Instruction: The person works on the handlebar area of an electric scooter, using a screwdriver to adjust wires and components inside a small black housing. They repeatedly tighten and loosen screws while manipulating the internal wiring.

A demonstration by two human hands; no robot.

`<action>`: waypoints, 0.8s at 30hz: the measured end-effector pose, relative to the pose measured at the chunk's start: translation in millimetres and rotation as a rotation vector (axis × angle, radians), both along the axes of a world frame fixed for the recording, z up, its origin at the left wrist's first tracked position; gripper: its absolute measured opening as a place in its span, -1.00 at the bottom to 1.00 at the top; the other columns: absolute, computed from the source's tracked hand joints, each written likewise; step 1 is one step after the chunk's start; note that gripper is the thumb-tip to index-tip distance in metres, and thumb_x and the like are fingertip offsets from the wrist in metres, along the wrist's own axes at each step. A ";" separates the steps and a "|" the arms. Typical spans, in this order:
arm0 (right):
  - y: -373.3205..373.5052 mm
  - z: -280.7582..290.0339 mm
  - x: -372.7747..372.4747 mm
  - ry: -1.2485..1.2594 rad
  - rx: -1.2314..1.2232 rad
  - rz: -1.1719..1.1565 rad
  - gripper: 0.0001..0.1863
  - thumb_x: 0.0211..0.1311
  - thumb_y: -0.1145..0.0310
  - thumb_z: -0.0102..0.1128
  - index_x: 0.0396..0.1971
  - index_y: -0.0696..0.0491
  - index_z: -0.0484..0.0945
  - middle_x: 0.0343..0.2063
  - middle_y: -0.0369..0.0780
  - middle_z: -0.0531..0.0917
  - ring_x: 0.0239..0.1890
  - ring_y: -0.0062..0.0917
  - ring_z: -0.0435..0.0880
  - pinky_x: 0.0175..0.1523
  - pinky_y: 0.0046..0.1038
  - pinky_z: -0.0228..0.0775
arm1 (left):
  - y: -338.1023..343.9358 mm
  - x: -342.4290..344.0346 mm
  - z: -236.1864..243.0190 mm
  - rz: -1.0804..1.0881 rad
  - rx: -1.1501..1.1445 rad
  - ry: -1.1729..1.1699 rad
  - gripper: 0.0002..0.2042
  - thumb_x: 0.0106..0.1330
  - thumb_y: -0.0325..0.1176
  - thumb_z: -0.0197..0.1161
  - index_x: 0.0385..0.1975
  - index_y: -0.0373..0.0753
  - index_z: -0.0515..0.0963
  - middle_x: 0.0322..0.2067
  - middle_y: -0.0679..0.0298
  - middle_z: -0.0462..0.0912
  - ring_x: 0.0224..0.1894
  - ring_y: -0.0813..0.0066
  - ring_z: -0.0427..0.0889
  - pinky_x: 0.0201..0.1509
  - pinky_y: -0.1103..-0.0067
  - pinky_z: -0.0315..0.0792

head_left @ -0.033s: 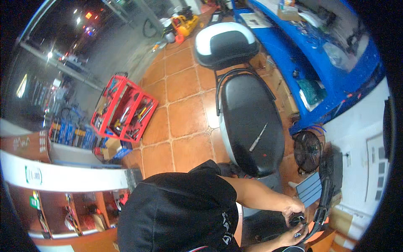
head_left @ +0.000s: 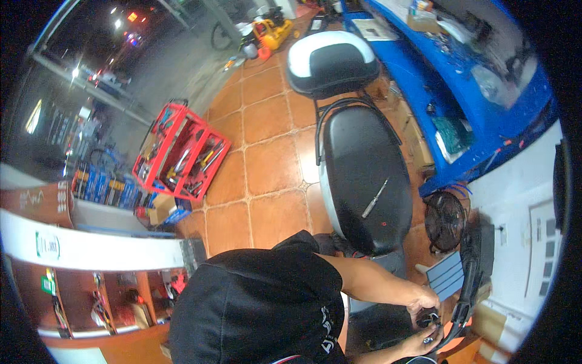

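Both bare arms reach to the right from a black shirt (head_left: 254, 303). My left hand (head_left: 424, 299), the upper one, has its fingers curled round a small dark part (head_left: 431, 317) with a thin pale line on it, perhaps a wire. Just below, my right hand (head_left: 422, 341) is closed at the same part, fingertips pressed together. Its exact kind is too small to make out. Close beside the hands runs a black curved bar (head_left: 471, 291), probably a scooter's handlebar. A screwdriver (head_left: 375, 199) lies on the black scooter seat (head_left: 364, 158).
Behind the seat sits a black and white top box (head_left: 332, 64). A red tool cart (head_left: 182, 151) stands on the tiled floor (head_left: 273, 164). A blue workbench (head_left: 485, 133), a black fan (head_left: 445, 221) and a grey slatted panel (head_left: 445, 276) are at the right. Shelves (head_left: 121, 303) line the lower left.
The whole view has shifted slightly, with the seat and cart a little further right. Both hands stay closed at the same dark part.
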State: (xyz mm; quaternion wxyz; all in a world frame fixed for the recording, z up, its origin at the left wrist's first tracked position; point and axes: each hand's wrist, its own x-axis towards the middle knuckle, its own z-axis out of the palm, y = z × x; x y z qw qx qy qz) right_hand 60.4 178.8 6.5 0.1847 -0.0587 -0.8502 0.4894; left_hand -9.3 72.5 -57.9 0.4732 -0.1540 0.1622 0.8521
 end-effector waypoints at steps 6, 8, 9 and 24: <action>-29.8 32.1 -6.9 0.350 0.089 0.144 -0.61 0.25 0.14 0.24 -0.22 0.21 0.53 -0.18 -0.06 0.58 -0.19 -0.36 0.58 -0.09 -0.39 0.45 | -14.0 2.2 13.8 0.159 -0.059 -0.067 -0.72 0.29 -0.18 0.01 -0.24 -0.22 0.55 -0.22 0.07 0.62 -0.18 0.09 0.60 -0.02 -0.16 0.37; -31.1 32.9 -11.0 0.329 0.098 0.138 -0.62 0.25 0.15 0.24 -0.21 0.21 0.53 -0.17 -0.06 0.58 -0.18 -0.36 0.58 -0.08 -0.38 0.45 | -23.0 4.1 18.4 0.188 -0.058 -0.055 -0.72 0.28 -0.18 0.02 -0.24 -0.22 0.55 -0.22 0.06 0.62 -0.17 0.09 0.60 -0.01 -0.16 0.36; -33.9 34.6 -8.9 0.330 0.102 0.137 -0.62 0.25 0.16 0.24 -0.20 0.21 0.53 -0.17 -0.06 0.58 -0.18 -0.36 0.58 -0.07 -0.38 0.45 | -27.4 9.3 22.1 0.199 -0.051 -0.044 -0.72 0.28 -0.17 0.02 -0.24 -0.22 0.55 -0.22 0.06 0.62 -0.17 0.09 0.60 -0.01 -0.15 0.36; -54.0 25.7 -15.2 0.239 0.142 0.168 -0.67 0.27 0.28 0.21 -0.11 0.21 0.52 -0.13 -0.04 0.60 -0.13 -0.34 0.58 0.00 -0.35 0.44 | -45.4 28.0 52.6 0.254 0.054 0.057 -0.72 0.25 -0.15 0.08 -0.22 -0.21 0.54 -0.18 0.05 0.61 -0.12 0.09 0.58 0.05 -0.15 0.33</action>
